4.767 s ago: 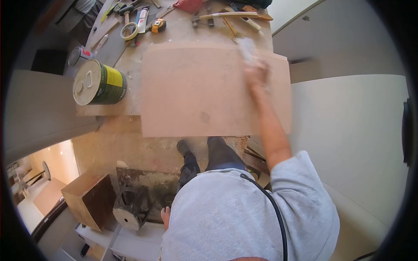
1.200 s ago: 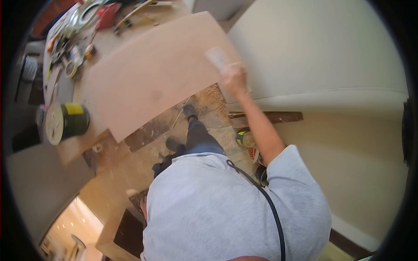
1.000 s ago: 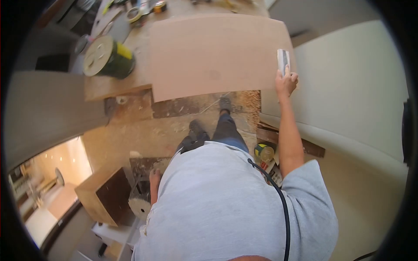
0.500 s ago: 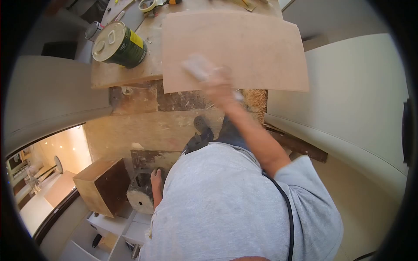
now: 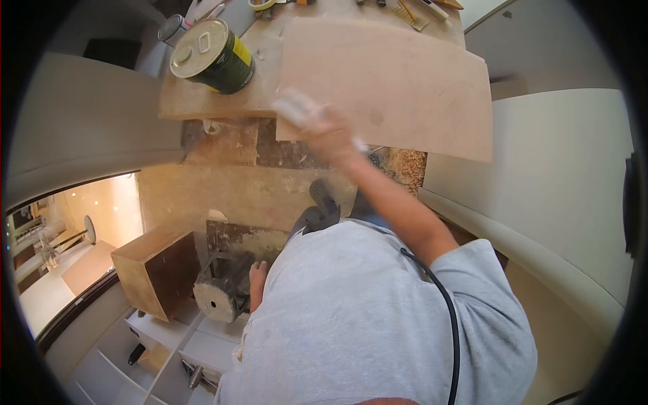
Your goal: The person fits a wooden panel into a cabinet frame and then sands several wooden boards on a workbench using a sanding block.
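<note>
A thin, pale wooden board (image 5: 398, 88) lies on the workbench, its front edge jutting past the bench. My right hand (image 5: 329, 137) is closed around a white, pad-like piece (image 5: 297, 108) at the board's front left corner. Motion blurs both, and I cannot tell whether the piece is cloth or sandpaper. A white end of it also sticks out behind the hand. My left hand (image 5: 257, 275) hangs low at my side, fingers loosely apart with nothing visible in them. Close beside it stands a dusty stool (image 5: 214, 300) with a round, pale seat.
On the workbench (image 5: 263, 57) stand a green can (image 5: 212, 57) with a pale lid and a smaller tin (image 5: 173, 29). A tape roll (image 5: 261, 3) and tools lie behind. A wooden box (image 5: 152, 273) sits lower left, wood shavings (image 5: 405, 165) lie under the board, and pale panels flank me.
My right hand has swept to the board's left edge with the white piece. The whole view has shifted and turned slightly, so the board and can appear further right. My left hand still hangs down.
</note>
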